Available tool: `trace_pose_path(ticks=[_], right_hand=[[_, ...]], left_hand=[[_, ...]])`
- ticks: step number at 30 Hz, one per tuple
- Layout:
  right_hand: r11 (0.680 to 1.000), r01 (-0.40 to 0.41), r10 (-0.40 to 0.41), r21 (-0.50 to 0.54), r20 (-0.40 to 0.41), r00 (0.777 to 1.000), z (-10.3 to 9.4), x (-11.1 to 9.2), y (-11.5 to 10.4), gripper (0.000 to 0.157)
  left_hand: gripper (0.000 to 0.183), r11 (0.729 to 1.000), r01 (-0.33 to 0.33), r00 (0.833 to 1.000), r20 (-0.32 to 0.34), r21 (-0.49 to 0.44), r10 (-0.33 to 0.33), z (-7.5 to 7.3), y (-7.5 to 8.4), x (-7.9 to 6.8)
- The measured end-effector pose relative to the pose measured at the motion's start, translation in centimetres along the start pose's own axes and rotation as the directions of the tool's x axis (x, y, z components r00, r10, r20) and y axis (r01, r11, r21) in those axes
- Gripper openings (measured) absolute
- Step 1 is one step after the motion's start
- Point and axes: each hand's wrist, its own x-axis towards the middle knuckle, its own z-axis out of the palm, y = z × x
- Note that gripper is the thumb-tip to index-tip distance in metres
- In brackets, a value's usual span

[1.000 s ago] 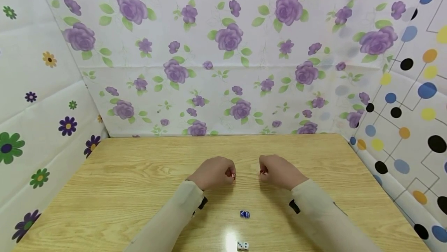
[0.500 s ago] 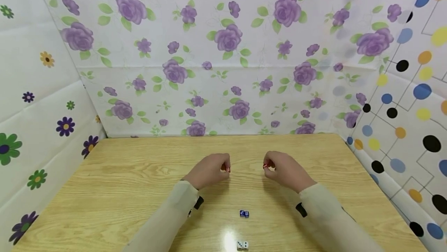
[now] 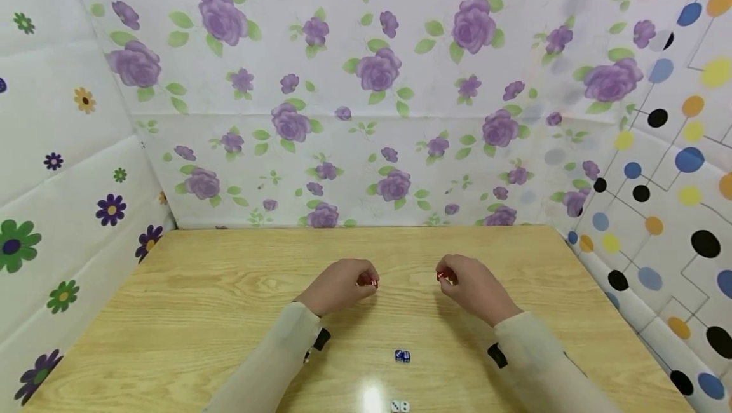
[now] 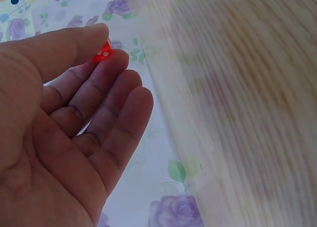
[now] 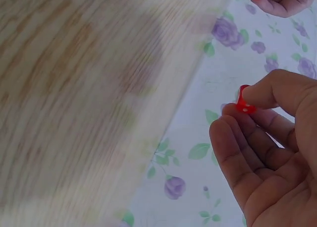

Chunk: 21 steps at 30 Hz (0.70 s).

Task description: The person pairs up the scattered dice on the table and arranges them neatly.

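Observation:
My left hand [image 3: 341, 286] pinches a red die [image 4: 103, 53] with white pips between thumb and fingertips. A second red die [image 5: 245, 100] is pinched the same way by my right hand [image 3: 471, 284]. Both hands hover over the middle of the wooden table, facing each other with a gap between them. In the left wrist view the other fingers curve loosely behind the thumb. Nearer to me, between the forearms, two blue dice [image 3: 403, 356] lie side by side on the table. Two white dice [image 3: 399, 406] sit closer still, at the bottom edge of the head view.
The wooden table [image 3: 229, 273] ends at a back wall of white cloth [image 3: 343, 165] with purple roses. Patterned cloths also stand at the left and right sides. Dark straps show at both sleeves.
My hands have moved apart, the left one a little to the left and the right one to the right, each with its red die. The blue and white dice stay together on the table.

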Motion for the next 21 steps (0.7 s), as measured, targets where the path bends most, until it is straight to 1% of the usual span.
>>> trace_pose_path(ticks=[4, 8, 12, 15, 17, 21], right_hand=[[1.000, -0.015, 0.014, -0.004, -0.017, 1.000, 0.2, -0.3, 0.0, 0.009], [1.000, -0.022, 0.022, 0.000, -0.022, 1.000, 0.2, -0.7, -0.2, 0.004], [0.999, -0.045, 0.045, -0.003, -0.013, 0.999, 0.0, -1.1, -0.2, 0.004], [1.000, -0.028, 0.028, -0.003, -0.005, 1.000, 0.0, -1.0, -0.2, 0.005], [1.000, -0.017, 0.017, -0.004, -0.006, 1.000, 0.0, -1.0, -0.2, 0.006], [1.000, -0.006, 0.006, -0.006, -0.039, 0.999, -0.2, -1.0, -0.1, 0.009]], left_hand=[[0.009, 1.000, 0.003, 1.000, -0.024, -0.019, -0.003, 0.0, -0.1, -0.2], [0.009, 0.998, 0.020, 0.998, -0.053, -0.051, -0.023, -0.1, -0.2, -0.4], [0.008, 0.999, -0.009, 0.998, -0.062, -0.038, 0.006, -0.2, -0.4, -0.4], [0.009, 1.000, -0.017, 0.998, -0.068, -0.022, 0.016, -0.4, -0.6, -0.6], [0.010, 1.000, -0.012, 0.997, -0.071, -0.025, 0.010, -0.7, -0.6, -0.7], [0.009, 0.998, 0.004, 0.995, -0.094, -0.056, -0.009, -1.4, -0.7, -1.0]])
